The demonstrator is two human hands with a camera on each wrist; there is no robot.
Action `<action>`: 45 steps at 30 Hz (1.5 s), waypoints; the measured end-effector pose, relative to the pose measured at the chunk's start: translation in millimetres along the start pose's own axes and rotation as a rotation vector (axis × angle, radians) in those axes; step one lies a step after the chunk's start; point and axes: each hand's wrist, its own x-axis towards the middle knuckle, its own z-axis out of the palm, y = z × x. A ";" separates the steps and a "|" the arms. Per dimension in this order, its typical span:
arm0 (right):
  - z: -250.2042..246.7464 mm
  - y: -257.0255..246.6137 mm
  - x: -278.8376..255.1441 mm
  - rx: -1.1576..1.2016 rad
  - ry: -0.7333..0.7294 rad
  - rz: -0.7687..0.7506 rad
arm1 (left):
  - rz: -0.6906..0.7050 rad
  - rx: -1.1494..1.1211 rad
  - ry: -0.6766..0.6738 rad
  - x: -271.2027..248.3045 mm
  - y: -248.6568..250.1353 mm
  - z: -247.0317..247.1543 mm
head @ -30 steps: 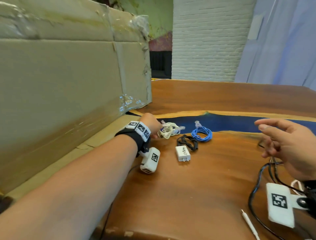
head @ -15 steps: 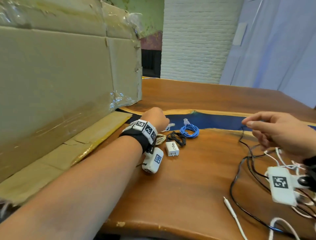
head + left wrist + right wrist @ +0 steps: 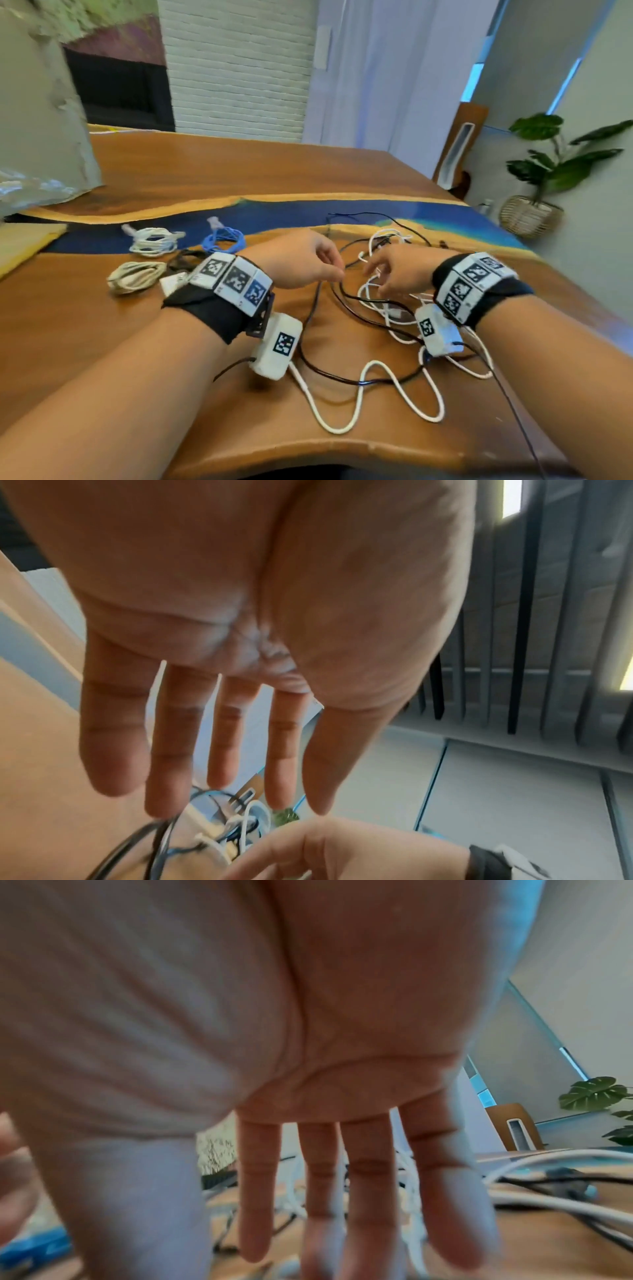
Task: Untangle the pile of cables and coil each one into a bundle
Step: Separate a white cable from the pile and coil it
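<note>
Both hands have come together over the tangled pile since a second ago — back then the left hand (image 3: 301,262) was way off by the coiled bundles and the right hand (image 3: 394,270) hovered on its own. Now they sit side by side above the loose cables, fingertips nearly meeting.

Left hand: in the wrist view the fingers hang straight and spread, nothing clamped in them. In the head view its fingertips are right at a black cable (image 3: 346,342), but I can't tell if they're actually touching it. Right hand: fingers also straight and apart in its wrist view, reaching down at the white cable (image 3: 363,387) loops, not wrapped round anything I can see.

The tangle — black and white cables mixed — lies on the counter (image 3: 212,164) under and at 6 o'clock of the hands, with a big white loop snaking toward the near edge.

Already-coiled stuff sits at about 9 to 10 o'clock of the left hand: a blue bundle (image 3: 223,240), a white bundle (image 3: 154,241), a beige bundle (image 3: 137,277), plus a small black bundle (image 3: 185,258) half hidden behind the left wristband. Cardboard box (image 3: 41,113) at far 10 o'clock, potted plant (image 3: 555,161) at 2 o'clock.
</note>
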 end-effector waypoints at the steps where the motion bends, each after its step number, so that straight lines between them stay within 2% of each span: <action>1: 5.8 3.0 1.3 0.024 -0.025 -0.006 | -0.006 0.056 -0.019 6.7 1.8 4.2; 6: 13.7 7.3 9.9 0.083 0.005 0.003 | -0.055 0.276 -0.170 37.7 17.8 31.3; 9: 2.0 13.6 9.5 0.240 0.168 -0.027 | -0.096 0.282 -0.163 49.9 25.9 37.9; 11: -9.3 17.0 5.2 0.526 0.304 -0.069 | -0.060 0.184 -0.090 54.5 29.4 36.8; 13: -21.3 18.5 -2.9 0.849 0.372 -0.141 | -0.017 0.035 0.069 57.3 33.0 33.2; 15: -35.4 21.1 -13.0 1.089 0.407 -0.212 | 0.002 -0.242 0.231 60.6 36.9 26.6; 17: -45.4 26.5 -20.4 1.238 0.363 -0.234 | 0.043 -0.597 0.355 60.2 42.9 16.4; 19: -44.7 31.6 -22.5 1.174 0.234 -0.175 | 0.090 -0.861 0.452 54.8 51.8 4.4; 20: -37.8 32.5 -20.4 1.030 0.162 -0.122 | 0.111 -0.945 0.481 51.4 57.1 -1.8; 23: -7.0 29.8 -12.8 0.359 -0.032 -0.016 | 0.190 -1.108 0.551 41.6 69.7 -21.5; 25: 8.1 30.3 -7.3 0.196 -0.049 -0.006 | 0.220 -1.154 0.635 35.8 70.9 -35.5; 27: 11.4 35.7 -4.7 0.259 0.124 0.065 | 0.200 -1.098 0.736 31.7 64.3 -45.9; 29: 9.8 44.4 -0.1 0.428 0.312 0.175 | 0.161 -1.000 0.810 26.7 51.8 -49.3; 31: 7.6 45.9 1.1 0.491 0.266 0.209 | 0.133 -0.958 0.852 23.9 35.9 -47.4; 34: 8.8 40.9 5.8 0.323 0.115 0.152 | 0.128 -1.004 0.908 18.8 22.6 -44.8; 36: 7.6 32.3 10.9 0.306 0.193 0.145 | 0.193 -1.062 0.914 14.0 23.8 -44.7; 38: 4.2 23.3 17.4 0.349 0.365 0.129 | 0.268 -1.106 0.855 9.2 31.7 -42.6; 40: 0.4 12.4 23.2 0.383 0.409 0.025 | 0.289 -1.094 0.787 6.7 40.4 -38.0; 42: -2.4 -1.3 24.7 0.354 0.289 -0.051 | 0.288 -1.066 0.742 3.8 49.3 -34.0; 44: -4.4 -11.0 22.9 0.259 0.169 -0.051 | 0.259 -1.080 0.718 0.2 55.2 -33.6; 45: -4.7 -12.7 22.3 0.206 0.157 -0.048 | 0.250 -1.080 0.713 -1.9 57.1 -34.8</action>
